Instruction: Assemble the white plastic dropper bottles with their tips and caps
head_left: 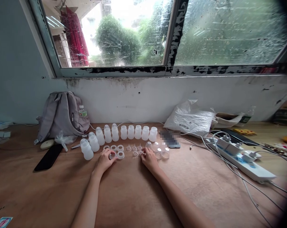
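Note:
A curved row of several white plastic bottles [130, 132] stands on the wooden table [134, 196]. In front of them lie white screw rings [120, 148], clear nipples [134, 148] and clear caps [165, 154]. My left hand [105, 160] rests on the table with its fingertips pinching a screw ring [112, 155]. My right hand [148, 158] lies flat beside the nipples, its fingertips closed on a small clear nipple [141, 153].
A grey backpack [61, 115] with a water bottle leans at the wall on the left, a black phone [49, 157] in front of it. A white plastic bag [191, 118], a blurred phone [170, 139] and a power strip [240, 160] with cables lie right.

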{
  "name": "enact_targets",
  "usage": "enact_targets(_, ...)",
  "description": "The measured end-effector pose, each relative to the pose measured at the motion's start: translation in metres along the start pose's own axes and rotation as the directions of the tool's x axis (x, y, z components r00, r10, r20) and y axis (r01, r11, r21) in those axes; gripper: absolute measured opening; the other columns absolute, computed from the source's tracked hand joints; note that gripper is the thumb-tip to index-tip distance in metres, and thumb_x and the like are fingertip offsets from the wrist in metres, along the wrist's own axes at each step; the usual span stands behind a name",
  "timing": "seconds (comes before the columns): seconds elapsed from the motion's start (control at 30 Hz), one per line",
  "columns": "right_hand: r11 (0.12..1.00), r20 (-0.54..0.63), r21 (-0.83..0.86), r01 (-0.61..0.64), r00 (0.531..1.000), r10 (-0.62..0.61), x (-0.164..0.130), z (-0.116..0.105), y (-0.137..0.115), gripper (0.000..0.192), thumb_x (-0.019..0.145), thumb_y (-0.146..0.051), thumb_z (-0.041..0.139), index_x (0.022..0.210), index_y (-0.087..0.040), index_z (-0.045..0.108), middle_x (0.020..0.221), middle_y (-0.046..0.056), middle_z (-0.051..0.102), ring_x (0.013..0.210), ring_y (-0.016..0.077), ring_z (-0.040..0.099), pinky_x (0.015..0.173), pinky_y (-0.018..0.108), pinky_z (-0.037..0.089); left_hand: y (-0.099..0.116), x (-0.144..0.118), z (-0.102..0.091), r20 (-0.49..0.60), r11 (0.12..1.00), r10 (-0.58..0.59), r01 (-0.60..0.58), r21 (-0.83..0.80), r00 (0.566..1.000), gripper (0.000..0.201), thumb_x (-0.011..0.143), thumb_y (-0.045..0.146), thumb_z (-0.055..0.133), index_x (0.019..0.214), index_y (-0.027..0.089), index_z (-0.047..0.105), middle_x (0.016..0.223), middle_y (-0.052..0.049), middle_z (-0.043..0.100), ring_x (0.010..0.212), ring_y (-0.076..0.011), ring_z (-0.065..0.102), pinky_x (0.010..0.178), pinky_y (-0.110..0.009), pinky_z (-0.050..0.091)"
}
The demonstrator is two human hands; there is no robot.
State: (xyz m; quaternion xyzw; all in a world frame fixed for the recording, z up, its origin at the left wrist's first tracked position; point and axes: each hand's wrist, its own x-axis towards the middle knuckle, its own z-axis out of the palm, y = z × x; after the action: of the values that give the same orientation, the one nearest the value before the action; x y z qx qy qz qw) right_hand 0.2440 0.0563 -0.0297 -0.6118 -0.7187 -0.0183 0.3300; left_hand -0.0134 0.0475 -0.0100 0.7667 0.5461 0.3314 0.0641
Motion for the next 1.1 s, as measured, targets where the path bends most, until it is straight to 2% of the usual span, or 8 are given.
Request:
enact_targets(0.27,0.999,0.029,0.028,-0.023,0.999,0.022,0.001,-0.005,-0.004,0.014,0.074,-0.016,0.044,0.084,-0.017,0.054,0.085,0.006,0.058,0.08,0.0186,0.054,0.07,0.027,0.04,-0.003,0.0,0.005,-0.065,0.999,0.033,-0.032,0.014,0.997,0.015,0.072,0.035,0.057,0.079,0.022,0.059,0.081,-0.003,0.058,0.081,-0.019,0.052,0.075,-0.032,0.042)
enact_targets(0.43,0.997,-0.008,0.072,-0.011,1.0,0.011,0.0,-0.006,-0.005,0.017,0.074,-0.017,0.044,0.089,-0.017,0.053,0.086,0.007,0.057,0.081,0.0191,0.054,0.07,0.028,0.041,0.012,0.008,0.005,-0.227,0.999,0.011,0.001,0.052,0.974,0.017,0.08,0.031,0.047,0.09,0.021,0.057,0.088,-0.005,0.057,0.085,-0.02,0.052,0.079,-0.032,0.042)
enact_targets(0.53,0.994,-0.062,0.105,0.017,0.998,-0.011,0.0,-0.008,-0.006,0.02,0.075,-0.019,0.044,0.093,-0.017,0.051,0.088,0.007,0.056,0.082,0.0197,0.053,0.072,0.029,0.042,0.028,0.027,-0.003,-0.34,0.983,-0.004,0.066,0.171,0.94,0.023,0.081,0.03,0.045,0.1,0.021,0.056,0.098,-0.008,0.054,0.095,-0.0248,0.048,0.085,-0.037,0.037)
enact_targets(0.67,0.988,-0.138,0.141,0.061,0.99,-0.041,0.002,-0.015,-0.009,0.021,0.075,-0.017,0.044,0.095,-0.017,0.051,0.089,0.008,0.055,0.083,0.0207,0.053,0.075,0.032,0.042,0.044,0.068,-0.014,-0.435,0.949,0.039,0.103,0.297,0.9,0.035,0.08,0.028,0.046,0.115,0.021,0.049,0.121,-0.012,0.043,0.115,-0.0304,0.035,0.095,-0.045,0.024)
enact_targets(0.77,0.978,-0.169,0.181,0.105,0.983,-0.075,0.002,-0.019,-0.011,0.021,0.076,-0.015,0.043,0.095,-0.018,0.051,0.088,0.007,0.055,0.083,0.0206,0.053,0.074,0.032,0.043,0.045,0.096,-0.014,-0.444,0.936,0.041,0.121,0.329,0.895,0.045,0.077,0.026,0.05,0.121,0.019,0.042,0.132,-0.014,0.033,0.124,-0.0316,0.023,0.098,-0.051,0.014)
enact_targets(0.83,0.969,-0.174,0.211,0.126,0.981,-0.09,0.002,-0.019,-0.011,0.02,0.077,-0.014,0.042,0.094,-0.018,0.051,0.086,0.007,0.055,0.081,0.0201,0.053,0.073,0.031,0.043,0.041,0.107,-0.01,-0.424,0.928,0.032,0.13,0.348,0.905,0.043,0.075,0.025,0.052,0.117,0.018,0.045,0.133,-0.016,0.031,0.126,-0.0322,0.02,0.097,-0.053,0.012)
enact_targets(0.97,0.958,-0.178,0.25,0.144,0.979,-0.1,0.002,-0.018,-0.01,0.02,0.077,-0.012,0.041,0.092,-0.017,0.052,0.085,0.007,0.054,0.081,0.0196,0.053,0.073,0.031,0.044,0.034,0.112,0.001,-0.379,0.93,0.027,0.116,0.349,0.925,0.033,0.075,0.024,0.052,0.107,0.015,0.049,0.12,-0.018,0.046,0.122,-0.0323,0.027,0.096,-0.05,0.017)
enact_targets(1.1,0.942,-0.213,0.299,0.154,0.973,-0.092,0.002,-0.019,-0.01,0.022,0.078,-0.013,0.04,0.098,-0.017,0.05,0.085,0.007,0.054,0.081,0.0197,0.053,0.072,0.032,0.044,0.041,0.102,0.004,-0.367,0.972,-0.002,0.088,0.218,0.93,0.027,0.077,0.029,0.05,0.103,0.019,0.048,0.1,-0.012,0.058,0.109,-0.0292,0.043,0.094,-0.045,0.022)
